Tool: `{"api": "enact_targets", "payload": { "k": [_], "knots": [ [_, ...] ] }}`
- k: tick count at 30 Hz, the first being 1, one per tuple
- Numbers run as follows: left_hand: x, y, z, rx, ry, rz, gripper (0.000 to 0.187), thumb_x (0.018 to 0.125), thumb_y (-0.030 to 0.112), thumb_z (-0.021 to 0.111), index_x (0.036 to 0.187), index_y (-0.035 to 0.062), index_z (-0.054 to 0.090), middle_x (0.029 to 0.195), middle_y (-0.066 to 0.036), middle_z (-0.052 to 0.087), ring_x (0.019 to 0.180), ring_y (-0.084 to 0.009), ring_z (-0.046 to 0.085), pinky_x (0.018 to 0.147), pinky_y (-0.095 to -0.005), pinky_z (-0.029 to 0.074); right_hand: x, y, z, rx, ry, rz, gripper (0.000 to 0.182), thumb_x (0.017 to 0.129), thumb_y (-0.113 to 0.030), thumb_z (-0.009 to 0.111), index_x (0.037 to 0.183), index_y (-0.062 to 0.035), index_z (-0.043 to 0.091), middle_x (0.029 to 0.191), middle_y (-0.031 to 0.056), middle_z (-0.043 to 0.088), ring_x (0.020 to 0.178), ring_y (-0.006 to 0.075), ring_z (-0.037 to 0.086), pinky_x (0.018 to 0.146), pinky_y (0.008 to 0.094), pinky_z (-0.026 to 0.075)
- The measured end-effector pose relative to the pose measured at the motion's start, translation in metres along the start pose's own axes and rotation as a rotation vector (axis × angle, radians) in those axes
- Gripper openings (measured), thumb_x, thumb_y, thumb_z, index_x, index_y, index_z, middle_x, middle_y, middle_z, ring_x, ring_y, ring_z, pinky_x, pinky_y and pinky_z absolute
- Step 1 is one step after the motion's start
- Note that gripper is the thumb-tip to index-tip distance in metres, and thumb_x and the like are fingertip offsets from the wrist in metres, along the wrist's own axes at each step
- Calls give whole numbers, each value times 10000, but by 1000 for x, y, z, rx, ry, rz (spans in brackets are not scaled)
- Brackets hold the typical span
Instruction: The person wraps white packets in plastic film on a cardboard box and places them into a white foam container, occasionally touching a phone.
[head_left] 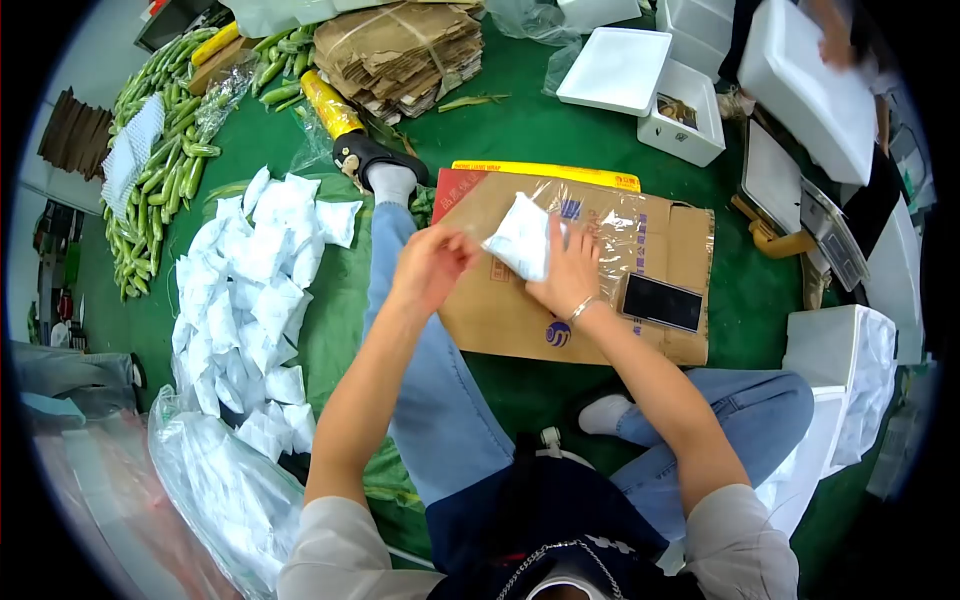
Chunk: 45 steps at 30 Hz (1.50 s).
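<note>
A plump white packet, like an ice pack, lies on a flattened cardboard box in front of me. My right hand presses on the packet's right edge and grips it between thumb and fingers. Just left of the packet's corner is my left hand, its fingers curled together and slightly blurred. Whatever they may pinch is too small to make out. A dark phone rests on the cardboard, right of my right wrist. To my left spreads a large heap of similar white packets.
Green vegetables pile up at the far left. Folded cardboard is stacked at the back. A white foam box and its lid are behind right. A co-worker's hand holds another foam box. A scale stands right.
</note>
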<state>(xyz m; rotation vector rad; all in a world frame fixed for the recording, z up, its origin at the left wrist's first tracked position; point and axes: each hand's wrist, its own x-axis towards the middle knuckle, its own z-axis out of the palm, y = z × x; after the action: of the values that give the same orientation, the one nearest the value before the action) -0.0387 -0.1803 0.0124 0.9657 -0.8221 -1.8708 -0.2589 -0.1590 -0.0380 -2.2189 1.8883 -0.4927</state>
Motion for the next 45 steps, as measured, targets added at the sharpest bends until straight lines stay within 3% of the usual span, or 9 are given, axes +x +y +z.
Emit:
{"api": "enact_targets", "payload": {
  "k": [7, 10, 13, 17, 24, 32, 39, 42, 45],
  "knots": [
    [71, -12, 24, 1517, -371, 994, 468, 808, 273, 705, 1188, 41, 563, 1061, -132, 619, 928, -300, 628, 787, -388, 507, 62, 39, -41, 241, -471, -25, 1038, 512, -362, 795, 1380, -6, 349, 1200, 270, 527, 1081, 406, 540, 951, 432, 438],
    [78, 13, 44, 1743, -427, 780, 647, 681, 354, 786, 1229, 110, 543, 1088, -144, 590, 925, -330, 621, 761, -409, 508, 65, 51, -47, 484, -666, 8, 1013, 514, -375, 833, 1344, 20, 406, 1211, 288, 541, 1071, 378, 581, 903, 394, 483],
    [103, 12, 46, 1791, -493, 751, 662, 629, 389, 797, 1199, 148, 561, 1047, -128, 587, 929, -321, 613, 734, -423, 502, 11, 37, -20, 792, 163, 332, 995, 615, -347, 842, 1362, 66, 333, 1270, 268, 487, 1168, 351, 510, 970, 399, 433],
    [110, 14, 49, 1756, -558, 930, 562, 651, 386, 783, 1092, 103, 578, 962, -135, 601, 810, -340, 621, 696, -430, 496, -67, 18, -10, 109, 288, 307, 603, 734, -208, 753, 1257, -37, 508, 1219, 205, 497, 1111, 395, 476, 937, 438, 401],
    [74, 16, 74, 1778, -475, 928, 543, 680, 472, 758, 924, 17, 588, 848, -157, 607, 748, -350, 610, 679, -435, 490, -25, 76, -112, 885, 519, 558, 127, 839, -82, 629, 849, 35, 678, 654, 165, 635, 519, 150, 605, 525, 320, 479],
    [31, 18, 75, 1449, -641, 7, 577, 923, 557, 469, 896, 0, 615, 635, -186, 611, 665, -286, 628, 677, -385, 499, -40, -12, -107, 47, -150, -62, 389, 764, -185, 648, 1094, 19, 630, 950, 260, 635, 903, 368, 635, 809, 395, 515],
    [41, -78, 19, 975, -520, -607, 443, 957, 319, 418, 1236, 15, 578, 1243, -143, 583, 1082, -208, 557, 942, -353, 425, -121, -3, -72, -109, -301, -373, 968, 634, -261, 789, 1363, 103, 267, 1357, 283, 360, 1277, 412, 359, 1109, 433, 279],
    [52, -70, 23, 1457, -912, -167, 406, 964, 290, 435, 1273, 57, 555, 1282, -132, 575, 1179, -280, 530, 1012, -372, 387, -102, 8, -65, 56, -445, -340, 1066, 565, -322, 819, 1377, 95, 268, 1337, 288, 400, 1292, 396, 370, 1099, 423, 304],
    [12, -47, 60, 1879, -170, 748, 507, 846, 340, 598, 1229, 18, 513, 1129, -236, 551, 1062, -403, 518, 911, -473, 422, -46, 26, -76, 194, -883, -369, 1034, 595, -344, 810, 1391, 59, 285, 1288, 269, 473, 1239, 370, 443, 1057, 388, 360]
  ]
}}
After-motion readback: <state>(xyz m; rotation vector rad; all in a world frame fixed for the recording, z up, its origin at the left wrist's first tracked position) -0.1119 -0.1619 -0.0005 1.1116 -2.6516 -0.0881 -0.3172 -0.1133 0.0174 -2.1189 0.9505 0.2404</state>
